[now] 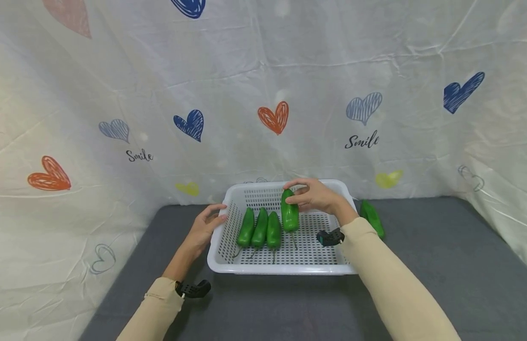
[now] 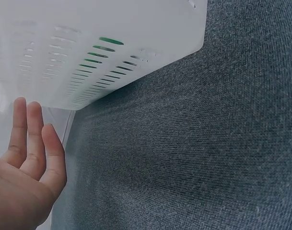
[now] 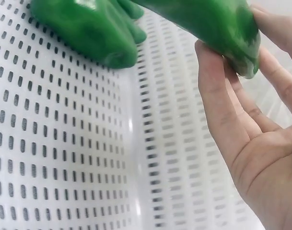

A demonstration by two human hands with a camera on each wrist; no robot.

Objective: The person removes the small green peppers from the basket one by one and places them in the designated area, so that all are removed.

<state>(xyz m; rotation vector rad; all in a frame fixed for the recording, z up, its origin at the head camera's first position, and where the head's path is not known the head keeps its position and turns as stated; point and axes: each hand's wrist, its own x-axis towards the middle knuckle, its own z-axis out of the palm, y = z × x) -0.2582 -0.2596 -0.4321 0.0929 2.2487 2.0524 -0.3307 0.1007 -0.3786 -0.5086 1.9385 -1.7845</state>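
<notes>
Pepper (image 1: pixel 290 213) is what I watch most closely: it is in the right hand (image 1: pixel 316 196), within the white basket (image 1: pixel 284 270), just right of three peppers (image 1: pixel 260 229) that lie side by side there. The right fingers are closed to a pinch on it near its tip, and its stem points toward the basket's near side. I cannot tell whether its lower end rests on the basket floor or hangs just above. At the left rim, the left hand (image 1: pixel 203 225) holds nothing that I can see; its fingers are loosely spread and nearly straight, and I read it as steadying the basket, though I cannot confirm firm contact. Another pepper (image 1: pixel 371 218) lies on the desk (image 1: pixel 289 308), outside the basket on the right, partly behind the sleeve (image 1: pixel 361 232). I judge the step in hand to be setting this fourth one into the row, tip away from me like its neighbours. If so, the next move calls for easing it down parallel to them, then loosening the pinch gently so that it does not roll, before reaching over for the one outside.
</notes>
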